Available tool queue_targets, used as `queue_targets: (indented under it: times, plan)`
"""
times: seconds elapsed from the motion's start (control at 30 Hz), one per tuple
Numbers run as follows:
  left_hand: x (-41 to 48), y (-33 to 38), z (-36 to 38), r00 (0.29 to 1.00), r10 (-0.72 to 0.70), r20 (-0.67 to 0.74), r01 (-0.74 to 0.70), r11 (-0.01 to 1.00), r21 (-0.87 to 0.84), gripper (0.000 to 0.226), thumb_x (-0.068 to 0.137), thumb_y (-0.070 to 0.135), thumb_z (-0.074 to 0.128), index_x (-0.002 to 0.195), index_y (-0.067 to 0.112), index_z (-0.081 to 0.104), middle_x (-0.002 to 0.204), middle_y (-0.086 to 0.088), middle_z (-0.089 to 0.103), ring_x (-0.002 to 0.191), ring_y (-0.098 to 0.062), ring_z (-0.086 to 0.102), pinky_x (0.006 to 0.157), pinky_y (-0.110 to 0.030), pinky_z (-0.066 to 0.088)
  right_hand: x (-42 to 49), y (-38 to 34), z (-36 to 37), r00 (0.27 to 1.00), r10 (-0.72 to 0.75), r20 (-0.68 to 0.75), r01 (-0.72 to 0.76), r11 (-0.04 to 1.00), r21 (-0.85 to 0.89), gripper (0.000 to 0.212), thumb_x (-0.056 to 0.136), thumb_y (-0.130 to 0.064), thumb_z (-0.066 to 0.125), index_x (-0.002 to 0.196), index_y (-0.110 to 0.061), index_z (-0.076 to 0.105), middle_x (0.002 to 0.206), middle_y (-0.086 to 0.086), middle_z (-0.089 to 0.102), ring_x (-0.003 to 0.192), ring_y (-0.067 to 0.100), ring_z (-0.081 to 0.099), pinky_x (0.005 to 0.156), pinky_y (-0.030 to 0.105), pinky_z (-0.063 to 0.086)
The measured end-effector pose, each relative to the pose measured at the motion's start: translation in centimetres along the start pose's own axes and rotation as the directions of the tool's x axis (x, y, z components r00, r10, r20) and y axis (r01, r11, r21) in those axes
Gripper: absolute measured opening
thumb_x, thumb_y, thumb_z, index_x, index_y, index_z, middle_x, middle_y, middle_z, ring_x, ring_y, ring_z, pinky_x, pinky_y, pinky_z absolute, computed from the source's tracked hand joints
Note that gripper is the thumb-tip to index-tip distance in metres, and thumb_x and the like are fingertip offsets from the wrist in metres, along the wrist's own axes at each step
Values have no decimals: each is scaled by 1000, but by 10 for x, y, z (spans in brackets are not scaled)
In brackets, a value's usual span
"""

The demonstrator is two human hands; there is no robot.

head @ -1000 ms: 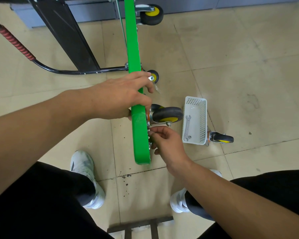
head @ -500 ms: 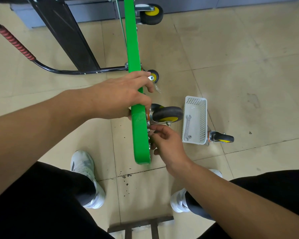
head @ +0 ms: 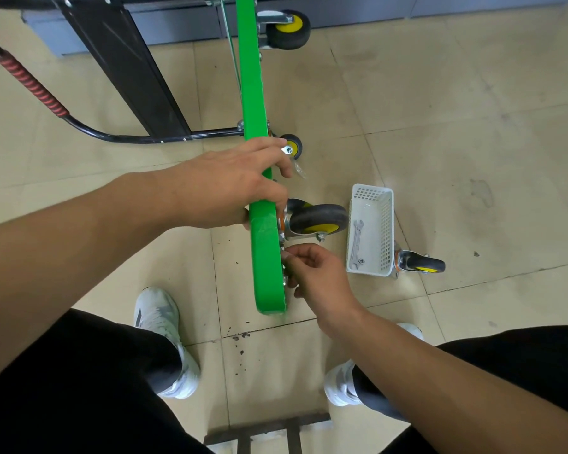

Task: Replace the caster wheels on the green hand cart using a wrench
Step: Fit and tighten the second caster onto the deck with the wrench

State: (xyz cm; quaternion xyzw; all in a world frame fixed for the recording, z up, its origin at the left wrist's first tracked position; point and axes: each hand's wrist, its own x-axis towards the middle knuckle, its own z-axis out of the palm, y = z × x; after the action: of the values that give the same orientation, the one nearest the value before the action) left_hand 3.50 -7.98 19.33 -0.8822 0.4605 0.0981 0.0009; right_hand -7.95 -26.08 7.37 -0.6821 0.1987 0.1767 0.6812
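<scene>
The green cart (head: 264,257) stands on edge on the floor. The left hand (head: 223,188) grips its upper rim, fingers curled over it. The right hand (head: 315,273) pinches a small part (head: 284,255) just below the mounted caster (head: 318,219). In the white basket (head: 386,231) nearby lies the wrench (head: 356,242).

You could read no text, number or brand anywhere. The green hand cart (head: 265,273) gripped in your left hand (head: 223,188) showed a plain edge. The caster wheel (head: 318,219) just above your right hand (head: 320,273), the fastener (head: 285,256) pinched in its fingertips, and the wrench (head: 356,244) to their right in the basket (head: 386,231) showed no legible marking.
</scene>
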Motion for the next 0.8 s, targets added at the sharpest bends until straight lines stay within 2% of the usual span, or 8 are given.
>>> queue_targets:
  times: [0.17, 0.27, 0.4, 0.53, 0.7, 0.8]
  plan:
    - [0, 0, 1, 1000, 14, -22, -14, 1000, 4, 43, 71, 23, 89, 104, 36, 65, 140, 2, 38, 151, -31, 17, 95, -56, 54, 0, 1, 3, 1000, -11, 17, 10, 999, 30, 14, 98, -21, 69, 111, -16, 68, 87, 19, 70, 66, 12, 61, 56, 22, 47]
    - [0, 0, 1, 1000, 14, -23, -14, 1000, 6, 43, 71, 23, 89, 104, 36, 65, 141, 2, 38, 151, -31, 16, 96, -56, 53, -1, 0, 4, 998, -41, 48, 39, 998, 44, 16, 100, -15, 66, 115, -15, 67, 84, 20, 68, 66, 12, 61, 54, 18, 46]
    - [0, 1, 0, 1000, -3, -12, 3, 1000, 3, 41, 73, 24, 88, 105, 37, 65, 141, 4, 37, 151, -29, 15, 95, -53, 54, 1, 0, 3, 998, -49, 37, 48, 999, 16, 14, 100, -16, 65, 113, -14, 69, 93, 22, 71, 64, 9, 62, 56, 20, 46]
    - [-1, 1, 0, 1000, -7, -3, 7, 1000, 7, 43, 73, 24, 88, 106, 38, 64, 142, 4, 36, 152, -29, 14, 91, -52, 56, 1, 1, 3, 999, -41, 35, 41, 999, 0, 12, 101, -19, 65, 109, -14, 70, 91, 18, 72, 64, 9, 62, 59, 23, 47]
    - [-1, 1, 0, 1000, -10, -7, 10, 1000, 9, 41, 73, 24, 88, 105, 37, 65, 141, 3, 37, 152, -29, 15, 92, -52, 55, 1, 1, 3, 1000, -16, 18, 16, 1000, -13, 21, 99, -31, 67, 101, -11, 72, 80, 5, 71, 65, 8, 61, 55, 20, 47]
    - [-1, 1, 0, 1000, -11, 0, 11, 1000, 13, 42, 73, 24, 88, 105, 37, 64, 141, 3, 37, 152, -29, 15, 91, -52, 55, -1, 2, 2, 1000, -9, 7, 9, 1000, -5, 20, 101, -30, 65, 104, -10, 69, 82, 10, 69, 67, 12, 59, 53, 19, 46]
